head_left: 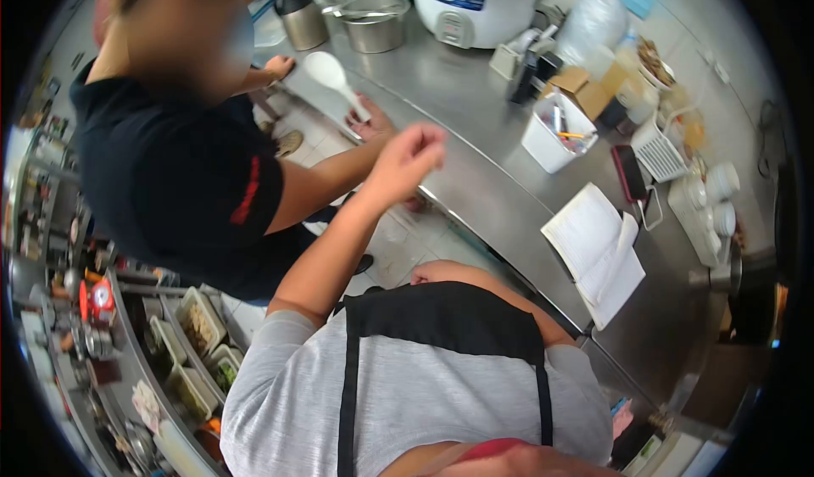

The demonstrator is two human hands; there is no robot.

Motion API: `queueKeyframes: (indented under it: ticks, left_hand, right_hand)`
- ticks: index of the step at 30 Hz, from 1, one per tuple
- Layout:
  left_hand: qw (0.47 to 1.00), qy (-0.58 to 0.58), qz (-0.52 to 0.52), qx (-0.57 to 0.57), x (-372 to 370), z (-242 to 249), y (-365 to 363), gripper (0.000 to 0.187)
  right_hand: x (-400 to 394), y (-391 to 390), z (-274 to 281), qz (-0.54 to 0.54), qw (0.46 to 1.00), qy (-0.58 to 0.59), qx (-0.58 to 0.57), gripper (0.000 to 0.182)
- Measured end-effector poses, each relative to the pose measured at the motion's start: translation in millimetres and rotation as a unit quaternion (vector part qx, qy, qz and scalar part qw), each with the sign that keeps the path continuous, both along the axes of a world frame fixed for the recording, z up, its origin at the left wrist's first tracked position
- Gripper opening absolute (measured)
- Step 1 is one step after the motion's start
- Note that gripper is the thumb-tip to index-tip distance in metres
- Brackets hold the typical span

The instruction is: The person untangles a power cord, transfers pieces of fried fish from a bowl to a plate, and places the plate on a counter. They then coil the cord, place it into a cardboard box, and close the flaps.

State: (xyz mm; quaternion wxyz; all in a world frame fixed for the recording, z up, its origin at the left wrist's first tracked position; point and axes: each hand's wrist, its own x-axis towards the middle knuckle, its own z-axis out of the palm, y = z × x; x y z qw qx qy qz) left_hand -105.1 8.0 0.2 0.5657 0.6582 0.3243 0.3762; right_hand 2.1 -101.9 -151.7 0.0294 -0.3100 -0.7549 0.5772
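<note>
My left hand (409, 165) is raised over the front edge of the steel counter (483, 197), its fingers curled in loosely and nothing showing in them. Just beyond it, another person's hand (370, 119) holds a white rice paddle (329, 73) by the handle. That person's forearm passes close beside mine. Low in front of my black apron (449, 316), my right hand (431, 271) is bent inward; the apron hides part of it, and I cannot tell what its fingers do.
On the counter stand a rice cooker (476, 6), a steel pot (375, 26), a white bin of pens (555, 133), a phone (628, 172) and an open notebook (593, 244). The co-worker (170, 163) stands close at left, near food trays (199, 324).
</note>
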Motion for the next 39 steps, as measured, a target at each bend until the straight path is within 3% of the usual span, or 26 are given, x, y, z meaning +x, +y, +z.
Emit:
queueKeyframes:
  ticks: [2,6,8,13,15,16,18,19,21,23,24,27,30,31,34,39]
  left_hand:
    - [0.989,-0.067,0.068,-0.109,32.2,7.6,35.9,0.022]
    - [0.951,-0.213,0.145,-0.173,58.7,-3.1,130.2,0.024]
    - [0.912,-0.260,0.182,-0.261,55.9,-6.2,183.6,0.021]
    - [0.875,-0.201,0.398,-0.189,19.3,-4.1,277.8,0.012]
    - [0.881,-0.169,0.418,-0.145,-18.9,-3.9,317.4,0.010]
    - [0.884,-0.152,0.425,-0.125,-32.8,-1.4,329.8,0.009]
    - [0.839,-0.117,0.526,-0.071,-63.1,1.2,366.6,0.010]
    - [0.837,-0.136,0.527,-0.057,-77.6,3.2,378.1,0.010]
    - [0.763,-0.059,0.644,0.020,-124.6,-8.7,442.1,0.020]
    - [0.758,0.028,0.652,0.026,-163.8,-6.3,480.3,0.030]
    - [0.753,0.059,0.654,0.040,-178.0,-4.8,494.8,0.031]
    - [0.738,0.166,0.653,0.034,-236.9,-10.9,553.9,0.032]
    - [0.724,0.232,0.650,0.024,-233.7,7.2,559.3,0.037]
    - [0.747,0.163,0.644,-0.030,-239.0,6.5,569.0,0.042]
    - [0.770,0.140,0.622,-0.020,-283.1,-6.0,614.2,0.048]
    - [0.874,0.037,0.483,-0.031,-326.3,-22.5,671.2,0.043]
  right_hand:
    - [18.8,2.9,15.2,-0.063,0.997,0.020,-0.030,0.032]
    - [84.9,19.9,37.4,-0.181,0.983,0.018,0.002,0.029]
    - [118.8,29.2,33.9,-0.313,0.950,0.013,0.003,0.032]
    - [155.9,55.1,-3.1,-0.494,0.866,0.062,0.048,0.027]
    - [155.1,59.3,-24.9,-0.521,0.848,0.057,0.079,0.022]
    - [153.8,59.7,-28.5,-0.525,0.835,0.016,0.166,0.018]
    - [149.3,58.9,-34.4,-0.523,0.782,-0.063,0.334,0.012]
    - [147.5,59.8,-29.8,-0.522,0.784,-0.081,0.327,0.009]
    - [144.3,62.1,-31.0,-0.523,0.778,-0.092,0.337,0.006]
    - [148.5,64.7,-42.7,-0.517,0.755,-0.084,0.394,0.005]
    - [147.4,67.1,-39.2,-0.535,0.756,-0.071,0.369,0.003]
    - [148.2,60.4,-47.1,-0.515,0.798,-0.200,0.239,0.004]
    - [146.8,76.9,-32.7,-0.452,0.824,-0.329,0.088,0.001]
    - [144.6,82.8,-20.9,-0.429,0.824,-0.368,0.048,0.002]
    - [134.6,108.1,6.8,-0.465,0.777,-0.416,-0.075,0.005]
    - [136.0,72.3,-33.9,-0.481,0.774,-0.401,0.099,0.005]
